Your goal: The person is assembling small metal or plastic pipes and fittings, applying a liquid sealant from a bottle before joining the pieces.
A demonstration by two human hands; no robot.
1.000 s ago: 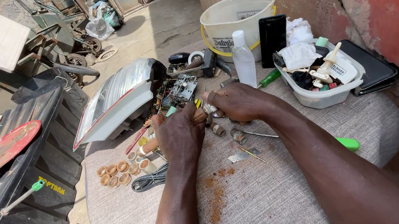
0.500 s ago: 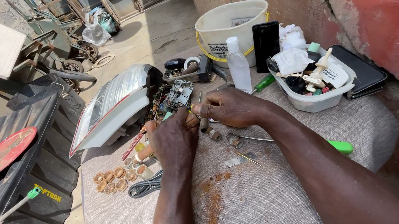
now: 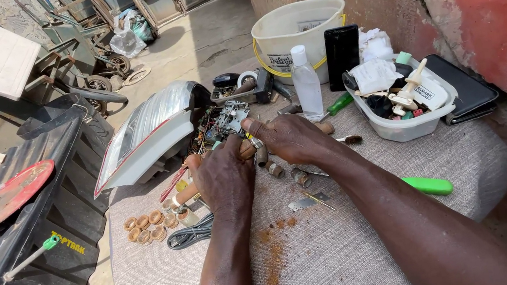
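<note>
Work surface: grey woven cloth (image 3: pixel 362 259), with a patch of rust-brown dust (image 3: pixel 272 252) on it
Back edge: cream bucket (image 3: pixel 298 34) with a yellow band; black phone (image 3: pixel 342 56) leaning on it; clear plastic bottle (image 3: pixel 306 85) upright just in front
Right side: white tub (image 3: pixel 407 127) full of small parts and rags; flat black case (image 3: pixel 467 89) beside it
Near right: green tool handle (image 3: pixel 428 186) lying flat
Left of centre: brown rings (image 3: pixel 146 222) in a cluster; grey coiled cable (image 3: pixel 190 234) beside them
Far left: black tank (image 3: pixel 32 259); red disc (image 3: pixel 1 201) on top
Behind: silver lamp housing (image 3: pixel 146 134), tilted
</note>
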